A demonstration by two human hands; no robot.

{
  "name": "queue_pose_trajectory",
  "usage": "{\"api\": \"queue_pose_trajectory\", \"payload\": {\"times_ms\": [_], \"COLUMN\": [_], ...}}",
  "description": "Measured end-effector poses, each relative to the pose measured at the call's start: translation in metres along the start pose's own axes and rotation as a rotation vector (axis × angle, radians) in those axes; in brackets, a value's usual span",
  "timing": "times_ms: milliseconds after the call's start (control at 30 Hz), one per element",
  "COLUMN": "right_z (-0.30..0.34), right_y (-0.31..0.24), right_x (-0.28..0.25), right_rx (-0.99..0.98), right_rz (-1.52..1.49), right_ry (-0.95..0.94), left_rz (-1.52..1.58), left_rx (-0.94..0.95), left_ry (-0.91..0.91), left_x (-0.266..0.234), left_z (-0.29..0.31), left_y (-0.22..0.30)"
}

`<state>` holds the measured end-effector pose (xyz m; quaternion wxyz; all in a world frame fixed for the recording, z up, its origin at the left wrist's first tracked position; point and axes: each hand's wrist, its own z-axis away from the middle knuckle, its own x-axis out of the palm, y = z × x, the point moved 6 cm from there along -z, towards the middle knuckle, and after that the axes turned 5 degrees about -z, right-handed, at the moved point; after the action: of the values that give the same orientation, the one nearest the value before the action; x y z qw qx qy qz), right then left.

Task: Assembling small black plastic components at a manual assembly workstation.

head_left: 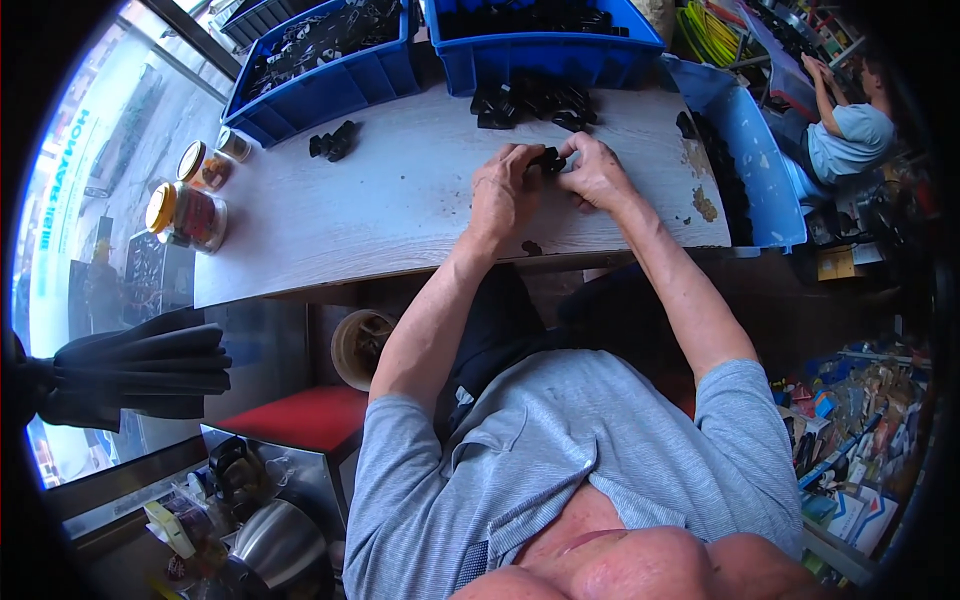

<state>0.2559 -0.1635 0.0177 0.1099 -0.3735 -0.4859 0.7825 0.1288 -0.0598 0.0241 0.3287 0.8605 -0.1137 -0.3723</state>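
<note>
Evidently the biggest thing is the pale, wood-grained table (360, 215), its top worn to brown patches toward the right end. Along its far side stand two deep blue bins, the left bin (335, 87) and the right bin (550, 62), both heaped with black parts. A lighter blue tub (775, 190), also holding dark pieces, sits against the table's right end. Just in front of the right bin lies a loose pile (530, 108) of black parts. The left hand (505, 187) and right hand (597, 177) meet near it, fingertips of both closed on one small black piece (548, 160) between them, above the tabletop. Lidded jars (187, 215) line the left edge; a small black cluster (333, 142) rests near the left bin.
</note>
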Motion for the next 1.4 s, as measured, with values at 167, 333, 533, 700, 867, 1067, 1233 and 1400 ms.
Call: {"api": "queue_pose_trajectory", "payload": {"times_ms": [167, 333, 533, 700, 867, 1067, 1233, 1400], "right_z": [0.001, 0.010, 0.006, 0.006, 0.012, 0.004, 0.001, 0.002], "right_y": [0.008, 0.005, 0.012, 0.012, 0.001, 0.008, 0.013, 0.012], "right_x": [-0.007, -0.003, -0.001, -0.004, -0.006, -0.001, -0.001, -0.003], "right_rx": [-0.055, -0.047, -0.059, -0.063, -0.053, 0.008, 0.027, 0.016], "right_rz": [-0.135, -0.218, -0.225, -0.242, -0.224, -0.182, -0.194, -0.168], "right_ry": [-0.109, -0.132, -0.116, -0.051, 0.019, -0.042, -0.030, 0.011], "left_rz": [0.122, 0.154, 0.112, 0.080, 0.073, 0.015, -0.073, -0.241], "left_rx": [0.053, -0.006, 0.013, 0.101, 0.116, 0.293, 0.359, 0.431], "left_ry": [0.022, -0.002, -0.015, -0.032, -0.069, -0.134, -0.239, -0.251], "left_x": [0.007, 0.004, 0.003, 0.005, 0.004, 0.011, 0.020, 0.010], "left_z": [0.002, 0.004, -0.001, -0.007, -0.009, -0.011, -0.016, -0.002], "left_y": [0.003, 0.001, -0.003, -0.004, -0.003, 0.006, 0.009, 0.019]}}
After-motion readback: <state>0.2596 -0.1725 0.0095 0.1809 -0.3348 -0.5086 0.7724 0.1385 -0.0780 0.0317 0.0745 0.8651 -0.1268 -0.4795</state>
